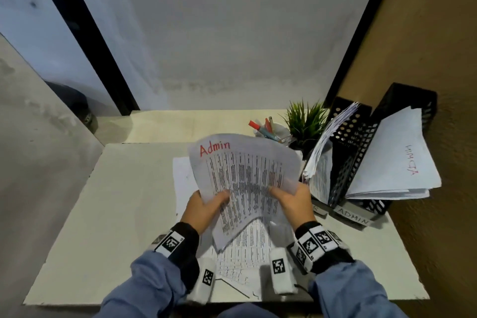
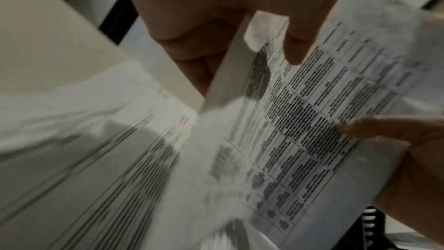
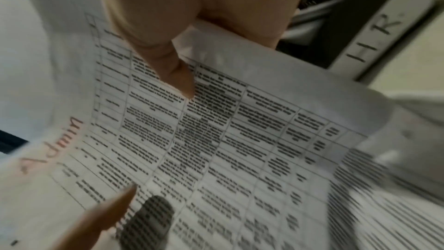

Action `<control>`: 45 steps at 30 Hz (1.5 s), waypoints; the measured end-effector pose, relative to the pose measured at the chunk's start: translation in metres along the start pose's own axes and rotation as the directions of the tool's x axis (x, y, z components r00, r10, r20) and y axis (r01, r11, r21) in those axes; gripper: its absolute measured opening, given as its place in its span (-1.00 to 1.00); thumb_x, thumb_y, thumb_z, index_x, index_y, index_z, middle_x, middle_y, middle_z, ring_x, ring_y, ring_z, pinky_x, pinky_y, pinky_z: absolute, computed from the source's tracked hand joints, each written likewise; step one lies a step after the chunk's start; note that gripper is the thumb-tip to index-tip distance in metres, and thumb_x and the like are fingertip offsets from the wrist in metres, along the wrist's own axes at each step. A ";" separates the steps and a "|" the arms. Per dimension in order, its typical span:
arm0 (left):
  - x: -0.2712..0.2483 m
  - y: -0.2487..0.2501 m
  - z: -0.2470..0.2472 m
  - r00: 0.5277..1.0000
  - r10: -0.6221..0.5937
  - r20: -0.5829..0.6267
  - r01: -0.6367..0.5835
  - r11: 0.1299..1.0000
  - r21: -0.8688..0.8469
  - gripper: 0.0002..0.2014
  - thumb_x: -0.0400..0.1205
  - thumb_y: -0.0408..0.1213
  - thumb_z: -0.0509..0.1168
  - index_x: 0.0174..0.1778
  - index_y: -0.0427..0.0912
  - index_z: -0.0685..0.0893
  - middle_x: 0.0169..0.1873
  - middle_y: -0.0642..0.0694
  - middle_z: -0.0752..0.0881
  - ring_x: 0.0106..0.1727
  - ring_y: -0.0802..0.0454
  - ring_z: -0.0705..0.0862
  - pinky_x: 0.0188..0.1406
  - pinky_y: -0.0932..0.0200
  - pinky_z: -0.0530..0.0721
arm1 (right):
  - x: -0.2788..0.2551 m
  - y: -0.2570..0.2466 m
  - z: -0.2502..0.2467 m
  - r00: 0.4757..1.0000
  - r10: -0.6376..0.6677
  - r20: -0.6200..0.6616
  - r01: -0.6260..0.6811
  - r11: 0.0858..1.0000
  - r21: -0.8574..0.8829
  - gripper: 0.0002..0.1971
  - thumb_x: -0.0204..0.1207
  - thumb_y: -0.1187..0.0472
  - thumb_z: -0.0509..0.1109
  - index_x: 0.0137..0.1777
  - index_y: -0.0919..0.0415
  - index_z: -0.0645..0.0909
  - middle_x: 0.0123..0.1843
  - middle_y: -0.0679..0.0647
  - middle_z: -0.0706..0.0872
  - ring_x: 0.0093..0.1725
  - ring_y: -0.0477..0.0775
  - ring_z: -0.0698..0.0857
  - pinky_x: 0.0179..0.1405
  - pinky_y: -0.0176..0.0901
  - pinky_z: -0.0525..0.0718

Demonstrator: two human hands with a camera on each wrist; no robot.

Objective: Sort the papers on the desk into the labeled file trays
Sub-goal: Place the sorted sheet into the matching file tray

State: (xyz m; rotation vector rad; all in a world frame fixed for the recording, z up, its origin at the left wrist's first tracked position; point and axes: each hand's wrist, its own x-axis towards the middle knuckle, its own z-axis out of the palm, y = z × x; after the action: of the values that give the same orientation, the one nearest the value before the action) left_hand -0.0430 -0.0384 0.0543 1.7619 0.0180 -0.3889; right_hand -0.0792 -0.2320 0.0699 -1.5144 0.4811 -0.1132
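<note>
A printed sheet (image 1: 245, 175) with "Admin" written in red at its top is held up above the desk, bowed. My left hand (image 1: 206, 208) pinches its left edge, thumb on the printed face (image 2: 295, 48). My right hand (image 1: 291, 202) pinches its right edge, thumb on top (image 3: 177, 75). More printed papers (image 1: 247, 248) lie flat on the desk under it. Two black mesh file trays stand at the right: one labelled ADMIN (image 1: 353, 215) holds sheets with a red "ADMIN" page, the other, labelled HR (image 3: 374, 39), holds a thick stack (image 1: 327, 137).
A white cup of pens (image 1: 273, 130) and a small green plant (image 1: 305, 121) stand behind the papers, left of the trays. The white desk (image 1: 124, 214) meets a wall at the back and a brown wall at the right.
</note>
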 end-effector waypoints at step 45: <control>0.043 0.113 0.283 0.845 0.152 0.512 -0.489 0.605 0.628 -0.51 0.50 -0.26 0.36 0.29 -0.30 0.36 0.22 -0.31 0.49 0.20 -0.35 0.58 0.14 -0.15 0.61 | 0.032 -0.078 -0.191 0.762 -0.345 -0.547 -0.043 0.817 -0.576 -0.95 0.49 0.35 0.25 -0.09 0.23 0.45 -0.13 0.37 0.65 -0.14 0.31 0.61 -0.26 -0.11 0.37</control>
State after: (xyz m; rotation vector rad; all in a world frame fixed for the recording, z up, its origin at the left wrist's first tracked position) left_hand -0.0482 -0.3426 0.1007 2.3922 -0.8970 -0.5311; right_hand -0.1037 -0.4262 0.1418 -2.1014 0.9939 -0.6965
